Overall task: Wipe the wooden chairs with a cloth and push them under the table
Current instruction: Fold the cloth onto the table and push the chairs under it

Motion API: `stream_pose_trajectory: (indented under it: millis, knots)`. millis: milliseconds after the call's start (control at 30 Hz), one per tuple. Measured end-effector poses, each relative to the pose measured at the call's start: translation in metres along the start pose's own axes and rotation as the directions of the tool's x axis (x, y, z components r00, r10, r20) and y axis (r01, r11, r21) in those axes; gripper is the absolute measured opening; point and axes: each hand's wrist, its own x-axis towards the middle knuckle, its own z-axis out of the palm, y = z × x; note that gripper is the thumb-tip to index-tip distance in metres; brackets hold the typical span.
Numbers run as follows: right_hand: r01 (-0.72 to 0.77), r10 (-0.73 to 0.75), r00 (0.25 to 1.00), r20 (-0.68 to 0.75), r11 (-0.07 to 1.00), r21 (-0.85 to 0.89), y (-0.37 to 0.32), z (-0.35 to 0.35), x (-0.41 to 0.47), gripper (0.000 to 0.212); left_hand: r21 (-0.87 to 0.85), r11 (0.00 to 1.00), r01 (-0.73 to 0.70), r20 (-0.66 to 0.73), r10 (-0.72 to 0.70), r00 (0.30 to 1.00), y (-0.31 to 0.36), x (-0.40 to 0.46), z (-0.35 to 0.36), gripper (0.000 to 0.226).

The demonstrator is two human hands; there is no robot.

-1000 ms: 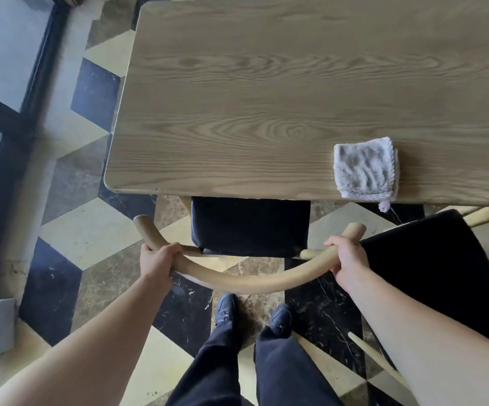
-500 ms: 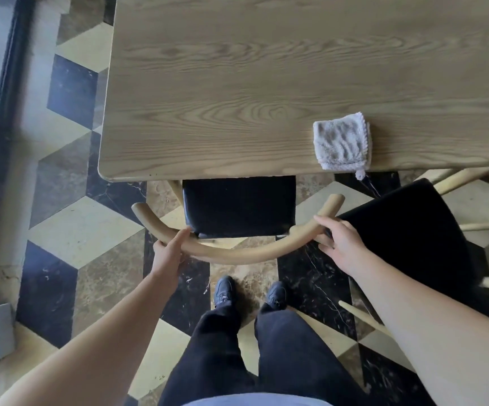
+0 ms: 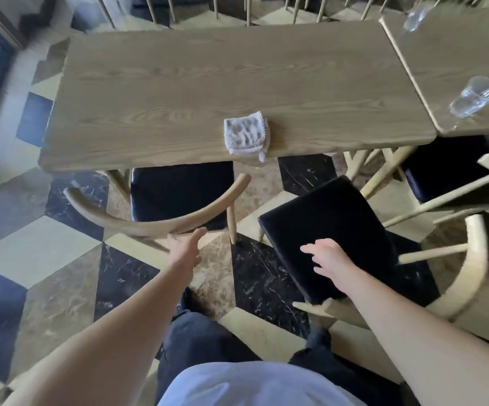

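Observation:
A wooden chair (image 3: 155,227) with a curved backrest and black seat stands partly under the long wooden table (image 3: 178,92). My left hand (image 3: 186,247) hovers open just behind its backrest, holding nothing. A folded grey-white cloth (image 3: 246,136) lies at the table's near edge. A second chair (image 3: 334,230) with a black seat stands turned and pulled out to the right. My right hand (image 3: 328,257) is open, fingers spread, over that seat's near corner.
A second table (image 3: 454,54) abuts on the right with two clear glasses, one (image 3: 476,96) near its front. A third chair (image 3: 442,174) sits under it. More chair legs line the far side. A dark window frame runs along the left of the tiled floor.
Both hands have let go of the left chair's backrest and drawn back. The right hand has shifted right over the second chair's seat. The view has pulled back and turned right.

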Motion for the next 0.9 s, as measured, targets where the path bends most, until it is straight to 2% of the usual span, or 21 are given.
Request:
stream_pose_trajectory:
  millis: [67, 133, 200, 267, 367, 533, 633, 767, 867, 900]
  knots:
    - [-0.005, -0.007, 0.999, -0.036, 0.95, -0.311, 0.031, -0.052, -0.007, 0.067, -0.028, 1.0, -0.008, 0.059, 0.01, 0.998, -0.035, -0.042, 0.051, 0.108]
    - [-0.021, -0.008, 0.999, -0.05, 0.833, -0.552, 0.056, -0.094, -0.016, 0.061, -0.02, 0.999, 0.035, 0.15, -0.031, 0.988, -0.073, -0.083, 0.098, 0.107]
    - [-0.032, -0.002, 0.999, -0.047, 0.693, -0.72, 0.082, -0.137, -0.028, 0.053, 0.039, 0.993, 0.11, 0.211, -0.116, 0.971, -0.121, -0.128, 0.144, 0.105]
    - [-0.03, -0.051, 0.996, -0.074, 0.584, -0.811, 0.103, -0.164, -0.029, 0.05, 0.085, 0.984, 0.16, 0.276, -0.177, 0.945, -0.156, -0.159, 0.179, 0.102]
    - [0.026, -0.161, 0.985, -0.055, 0.462, -0.886, 0.125, -0.189, -0.034, 0.042, 0.112, 0.98, 0.166, 0.266, -0.19, 0.945, -0.186, -0.184, 0.212, 0.094]
    - [0.072, -0.135, 0.991, 0.027, 0.339, -0.938, 0.155, -0.231, -0.036, 0.045, -0.021, 0.994, 0.105, 0.114, -0.102, 0.988, -0.191, -0.187, 0.229, 0.087]
    - [0.085, -0.18, 0.983, 0.027, 0.32, -0.944, 0.165, -0.254, -0.035, 0.051, -0.021, 0.996, 0.081, 0.069, -0.079, 0.994, -0.187, -0.19, 0.232, 0.086]
    - [0.005, -0.157, 0.986, -0.051, 0.338, -0.941, 0.151, -0.286, -0.015, 0.054, -0.004, 0.998, 0.061, 0.012, -0.061, 0.998, -0.185, -0.196, 0.235, 0.081]
    - [-0.075, -0.15, 0.981, -0.124, 0.296, -0.952, 0.137, -0.317, 0.011, 0.063, -0.066, 0.996, 0.068, -0.044, -0.071, 0.997, -0.196, -0.197, 0.241, 0.082]
    - [-0.093, -0.157, 0.976, -0.148, 0.313, -0.945, 0.131, -0.327, 0.019, 0.068, -0.069, 0.996, 0.062, -0.071, -0.067, 0.995, -0.198, -0.197, 0.243, 0.083]
